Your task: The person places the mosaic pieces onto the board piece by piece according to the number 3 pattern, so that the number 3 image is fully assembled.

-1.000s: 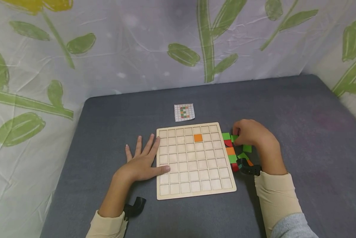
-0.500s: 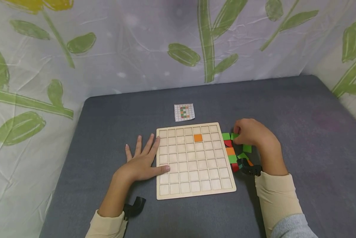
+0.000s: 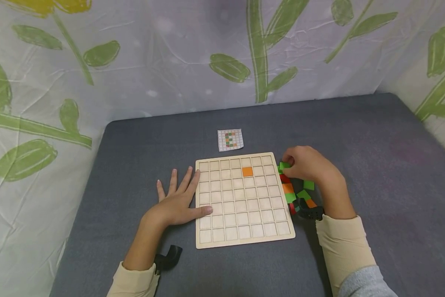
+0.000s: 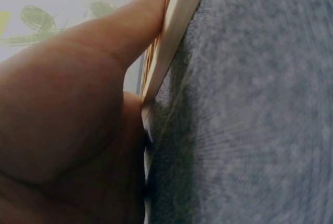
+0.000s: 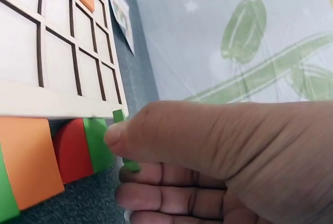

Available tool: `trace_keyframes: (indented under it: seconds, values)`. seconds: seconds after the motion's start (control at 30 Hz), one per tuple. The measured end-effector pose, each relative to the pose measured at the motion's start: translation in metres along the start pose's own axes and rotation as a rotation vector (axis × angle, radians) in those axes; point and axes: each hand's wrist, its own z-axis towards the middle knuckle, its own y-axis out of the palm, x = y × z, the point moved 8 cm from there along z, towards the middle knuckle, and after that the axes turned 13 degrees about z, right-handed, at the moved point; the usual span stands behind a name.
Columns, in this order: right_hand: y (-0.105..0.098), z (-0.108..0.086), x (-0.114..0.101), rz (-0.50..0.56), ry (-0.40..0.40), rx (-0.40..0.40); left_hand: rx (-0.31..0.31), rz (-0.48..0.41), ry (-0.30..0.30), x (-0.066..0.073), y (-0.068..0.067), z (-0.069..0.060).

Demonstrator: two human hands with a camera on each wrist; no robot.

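A wooden grid board (image 3: 241, 206) lies on the table, with one orange square tile (image 3: 247, 171) in a cell of its upper part. My left hand (image 3: 176, 206) is spread at the board's left edge, its thumb resting on the board and its other fingers straight. At the upper right edge, my right hand (image 3: 311, 165) pinches a green square tile (image 5: 119, 116) between thumb and fingers, tilted on edge. Beneath and beside it are another green tile (image 5: 97, 143), a red tile with a curved edge (image 5: 74, 148) and an orange tile (image 5: 31, 156).
Several more green, orange and red tiles, among them a green one (image 3: 309, 185), lie right of the board, partly behind the right wrist camera (image 3: 308, 209). A small paper card (image 3: 230, 140) with a coloured grid pattern lies beyond the board. A flower-printed curtain (image 3: 170, 62) hangs behind the table.
My right hand has lifted the green tile and moved it slightly left, toward the board's edge. The left hand and the board have stayed in place.
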Motion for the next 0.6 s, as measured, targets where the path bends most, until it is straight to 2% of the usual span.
trace_keyframes:
  seconds: [0.17,0.6]
  values:
    - [0.007,0.003,-0.003,0.04,-0.024,-0.025,-0.002,-0.003,-0.005,0.0,0.0,0.001]
    - [0.016,0.008,-0.02,-0.019,-0.175,0.019,0.009,-0.026,0.012,-0.002,0.004,0.003]
